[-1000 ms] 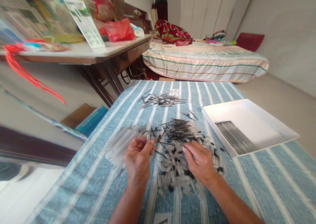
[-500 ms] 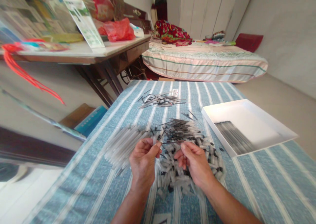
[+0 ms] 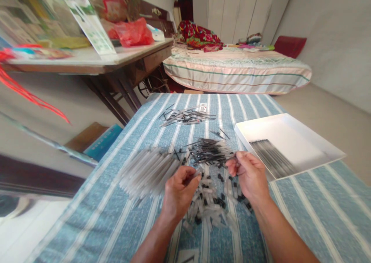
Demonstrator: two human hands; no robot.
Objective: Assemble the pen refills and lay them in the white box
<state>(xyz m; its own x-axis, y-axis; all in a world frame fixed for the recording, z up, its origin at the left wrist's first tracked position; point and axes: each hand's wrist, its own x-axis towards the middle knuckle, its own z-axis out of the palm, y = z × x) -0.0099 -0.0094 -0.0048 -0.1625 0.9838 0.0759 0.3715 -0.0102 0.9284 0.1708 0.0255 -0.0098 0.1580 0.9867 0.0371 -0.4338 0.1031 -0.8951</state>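
My left hand [image 3: 180, 191] is closed in a pinch above the heap of short translucent pieces with black ends [image 3: 210, 209]; a small pale translucent piece shows at its fingertips. My right hand [image 3: 251, 175] is pinched at the right edge of a pile of thin dark sticks with grey ends [image 3: 209, 151], which look like pen refills. What lies between its fingertips is too small to make out. Left of both hands lies a stack of long clear tubes [image 3: 147, 172], like pen barrels.
A shallow white box [image 3: 313, 147] at the right holds a row of dark slim pens [image 3: 274, 158]. Farther back on the striped cloth [image 3: 139, 128] lies another pile of thin sticks [image 3: 188, 116]. A cluttered side table [image 3: 87, 64] stands at the left, a bed [image 3: 237, 68] behind.
My hands have moved apart. The right went right and slightly up to the dark sticks' edge; the left shifted right and down over the short pieces. The view has tilted slightly.
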